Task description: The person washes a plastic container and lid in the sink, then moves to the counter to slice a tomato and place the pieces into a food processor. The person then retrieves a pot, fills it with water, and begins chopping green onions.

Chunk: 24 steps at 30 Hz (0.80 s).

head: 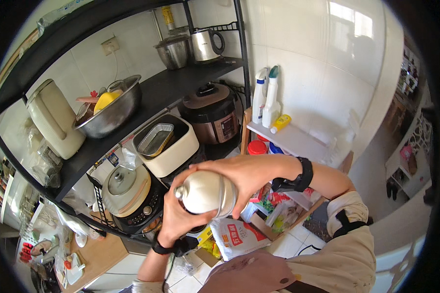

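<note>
A cream-coloured rounded vessel (203,192) is held between both hands in front of my body. It has a silver knob on one end and a metal band around it; its exact kind is not clear. My left hand (176,217) wraps its near left side, the thumb lying along the lower edge. My right hand (251,172) grips the far right side, with its fingers over the top. Just beyond the hands stands a white rectangular appliance (176,157) with a foil tray (156,139) on it. A round electric cooker (128,186) with a glass lid sits to the left.
A black metal shelf rack (161,88) carries a steel bowl (113,115), a cream jug (55,121), an electric kettle (207,45) and a pressure cooker (214,113). Spray bottles (269,99) stand on a ledge to the right. A white printed bag (238,238) lies below my hands.
</note>
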Each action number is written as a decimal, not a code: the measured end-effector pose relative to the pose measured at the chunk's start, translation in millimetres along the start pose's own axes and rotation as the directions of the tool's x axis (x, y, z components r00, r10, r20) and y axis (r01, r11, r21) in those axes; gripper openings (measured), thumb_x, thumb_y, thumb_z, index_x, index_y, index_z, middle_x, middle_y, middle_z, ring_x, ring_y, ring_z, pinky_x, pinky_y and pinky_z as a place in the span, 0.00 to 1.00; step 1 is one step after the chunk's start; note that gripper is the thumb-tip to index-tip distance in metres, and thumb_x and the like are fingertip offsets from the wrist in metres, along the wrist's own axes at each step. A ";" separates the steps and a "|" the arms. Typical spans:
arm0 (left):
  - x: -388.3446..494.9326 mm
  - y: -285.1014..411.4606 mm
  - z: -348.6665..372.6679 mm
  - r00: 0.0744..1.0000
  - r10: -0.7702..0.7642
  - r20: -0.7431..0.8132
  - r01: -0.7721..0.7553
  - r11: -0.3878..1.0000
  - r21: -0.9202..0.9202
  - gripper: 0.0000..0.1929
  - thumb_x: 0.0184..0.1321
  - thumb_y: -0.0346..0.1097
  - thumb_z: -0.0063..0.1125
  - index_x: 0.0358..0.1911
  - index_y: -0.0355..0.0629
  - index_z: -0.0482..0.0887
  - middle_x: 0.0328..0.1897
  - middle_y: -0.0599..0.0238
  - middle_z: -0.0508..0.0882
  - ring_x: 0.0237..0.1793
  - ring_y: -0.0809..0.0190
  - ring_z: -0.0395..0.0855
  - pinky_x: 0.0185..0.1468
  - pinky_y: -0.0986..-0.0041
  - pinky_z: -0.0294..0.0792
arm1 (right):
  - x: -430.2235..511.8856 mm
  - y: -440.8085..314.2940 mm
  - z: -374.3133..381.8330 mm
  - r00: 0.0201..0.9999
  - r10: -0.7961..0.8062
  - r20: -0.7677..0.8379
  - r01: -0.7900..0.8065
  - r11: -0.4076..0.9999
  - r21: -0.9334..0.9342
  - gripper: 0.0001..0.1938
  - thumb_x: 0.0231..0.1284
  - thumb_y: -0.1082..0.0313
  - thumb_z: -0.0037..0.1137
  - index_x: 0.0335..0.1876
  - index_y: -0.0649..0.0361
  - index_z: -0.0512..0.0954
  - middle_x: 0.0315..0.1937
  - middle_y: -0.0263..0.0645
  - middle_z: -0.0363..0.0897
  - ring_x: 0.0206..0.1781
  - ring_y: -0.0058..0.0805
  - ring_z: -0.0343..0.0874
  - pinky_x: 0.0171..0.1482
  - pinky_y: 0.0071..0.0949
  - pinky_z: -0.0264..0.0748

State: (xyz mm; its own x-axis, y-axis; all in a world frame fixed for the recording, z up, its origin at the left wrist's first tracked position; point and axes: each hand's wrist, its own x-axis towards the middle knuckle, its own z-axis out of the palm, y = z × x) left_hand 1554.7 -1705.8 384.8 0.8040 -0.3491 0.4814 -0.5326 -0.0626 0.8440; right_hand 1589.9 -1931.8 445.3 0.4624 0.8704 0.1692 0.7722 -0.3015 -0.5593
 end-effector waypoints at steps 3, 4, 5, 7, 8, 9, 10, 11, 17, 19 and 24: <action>66.0 20.0 2.8 0.988 0.052 0.148 -0.077 0.982 0.172 0.48 0.32 0.34 0.79 0.64 0.37 0.66 0.59 0.55 0.77 0.58 0.59 0.77 0.63 0.68 0.68 | -8.0 27.4 -41.7 0.998 0.010 -0.058 -0.005 0.995 0.099 0.59 0.25 0.60 0.82 0.72 0.58 0.56 0.62 0.45 0.70 0.64 0.42 0.71 0.64 0.38 0.68; 88.1 27.1 3.0 0.988 0.091 0.122 -0.108 0.984 0.142 0.49 0.34 0.33 0.78 0.65 0.39 0.64 0.62 0.55 0.74 0.60 0.58 0.75 0.63 0.66 0.68 | -11.1 35.6 -55.6 0.983 -0.022 -0.180 0.039 0.995 0.089 0.58 0.26 0.60 0.82 0.72 0.58 0.56 0.63 0.45 0.69 0.65 0.40 0.70 0.67 0.37 0.66; 109.6 33.4 2.7 0.988 0.124 0.094 -0.135 0.985 0.111 0.50 0.35 0.31 0.78 0.67 0.40 0.61 0.66 0.54 0.71 0.63 0.57 0.73 0.63 0.64 0.68 | -11.4 45.3 -70.2 0.958 -0.024 -0.285 0.048 0.996 0.078 0.58 0.26 0.60 0.82 0.71 0.59 0.56 0.63 0.44 0.69 0.66 0.38 0.69 0.68 0.36 0.65; 152.6 44.6 -5.9 0.974 0.227 -0.001 -0.227 0.974 0.007 0.43 0.50 0.37 0.70 0.69 0.42 0.57 0.70 0.51 0.65 0.68 0.53 0.66 0.65 0.59 0.67 | 0.1 69.7 -106.5 0.857 -0.166 -0.487 0.212 0.976 0.041 0.58 0.28 0.59 0.82 0.72 0.60 0.56 0.63 0.43 0.69 0.65 0.34 0.69 0.69 0.37 0.64; 165.5 50.5 -14.8 0.971 0.213 -0.109 -0.225 0.968 -0.114 0.37 0.58 0.37 0.61 0.70 0.42 0.56 0.70 0.51 0.65 0.69 0.52 0.66 0.67 0.58 0.65 | 11.1 83.0 -124.4 0.781 -0.192 -0.594 0.235 0.972 -0.006 0.57 0.30 0.55 0.81 0.71 0.61 0.56 0.62 0.45 0.70 0.64 0.36 0.71 0.67 0.36 0.66; 171.3 53.6 -21.5 0.957 0.178 -0.229 -0.228 0.950 -0.212 0.32 0.66 0.37 0.51 0.70 0.41 0.54 0.71 0.51 0.64 0.69 0.52 0.66 0.69 0.56 0.64 | 24.9 96.5 -142.2 0.688 -0.233 -0.688 0.262 0.963 -0.065 0.56 0.32 0.50 0.80 0.70 0.62 0.57 0.61 0.47 0.72 0.62 0.38 0.73 0.66 0.36 0.68; 165.8 52.8 -23.4 0.926 0.236 -0.295 -0.284 0.949 -0.135 0.28 0.69 0.36 0.44 0.71 0.42 0.54 0.71 0.51 0.64 0.70 0.51 0.65 0.69 0.56 0.65 | 40.3 109.8 -158.6 0.622 -0.220 -0.751 0.322 0.947 -0.011 0.56 0.33 0.49 0.80 0.70 0.62 0.57 0.61 0.48 0.71 0.62 0.39 0.73 0.65 0.36 0.69; 155.1 51.1 -25.5 0.884 0.340 -0.319 -0.371 0.928 -0.037 0.25 0.72 0.35 0.36 0.71 0.42 0.53 0.72 0.51 0.63 0.70 0.50 0.64 0.68 0.56 0.66 | 58.0 122.7 -174.8 0.542 -0.273 -0.795 0.421 0.907 -0.025 0.55 0.33 0.48 0.80 0.69 0.63 0.57 0.60 0.48 0.71 0.62 0.39 0.73 0.64 0.36 0.70; 41.2 9.1 -4.5 0.830 0.025 -0.557 0.102 0.975 0.196 0.26 0.66 0.44 0.51 0.64 0.38 0.67 0.69 0.53 0.68 0.70 0.54 0.64 0.70 0.57 0.60 | 149.0 191.0 -210.7 0.436 -0.242 -0.867 0.116 0.970 -0.213 0.53 0.36 0.48 0.78 0.68 0.65 0.56 0.59 0.51 0.72 0.61 0.42 0.74 0.62 0.36 0.72; -0.7 0.2 7.1 0.737 -0.099 -0.668 0.242 0.963 0.123 0.25 0.65 0.41 0.52 0.63 0.38 0.69 0.68 0.55 0.71 0.69 0.56 0.66 0.71 0.58 0.59 | 163.6 212.1 -202.9 0.489 -0.244 -0.837 0.032 0.964 -0.263 0.52 0.36 0.48 0.77 0.67 0.65 0.59 0.58 0.53 0.72 0.60 0.46 0.75 0.62 0.38 0.72; -89.4 -12.1 32.0 0.546 -0.200 -0.813 0.389 0.920 0.036 0.20 0.65 0.36 0.52 0.59 0.37 0.73 0.63 0.58 0.75 0.64 0.60 0.71 0.67 0.64 0.63 | 175.1 237.5 -179.7 0.666 -0.110 -0.738 -0.118 0.961 -0.249 0.53 0.39 0.37 0.73 0.66 0.67 0.60 0.57 0.56 0.74 0.58 0.49 0.77 0.61 0.41 0.73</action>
State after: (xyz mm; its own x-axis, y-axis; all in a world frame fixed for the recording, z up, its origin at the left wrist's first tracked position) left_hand 1480.9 -1703.7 324.0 0.7607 0.5825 0.2866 -0.1865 -0.2268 0.9559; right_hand 1932.5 -1921.0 487.9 0.5445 0.3251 0.7732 0.7965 -0.4893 -0.3552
